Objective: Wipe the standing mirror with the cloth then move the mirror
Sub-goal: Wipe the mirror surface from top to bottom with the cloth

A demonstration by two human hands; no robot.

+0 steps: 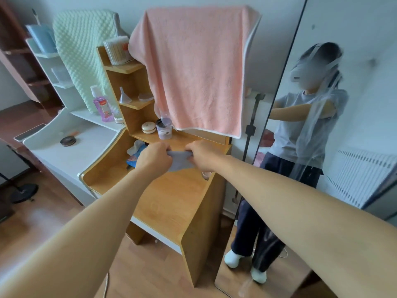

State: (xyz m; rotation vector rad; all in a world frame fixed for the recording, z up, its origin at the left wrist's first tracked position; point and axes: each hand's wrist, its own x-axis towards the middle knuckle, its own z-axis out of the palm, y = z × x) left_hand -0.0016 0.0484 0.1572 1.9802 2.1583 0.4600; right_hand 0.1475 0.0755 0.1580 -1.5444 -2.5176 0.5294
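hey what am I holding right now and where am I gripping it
A small grey-blue cloth, held over the wooden desk. The left hand and right hand each pinch its top edge, one at either end, and the rest hangs down between them.

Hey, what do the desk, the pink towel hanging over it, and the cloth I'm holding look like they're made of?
Desk: looks like wood-grain laminate board, smooth and satin, with light edge banding; solid wood can't be ruled out. Pink towel: plush terry or microfibre, going by the fuzzy nap and white hem. Cloth, gripped by left hand and right hand: thin, soft grey-blue fabric, bunching; fibre unclear.
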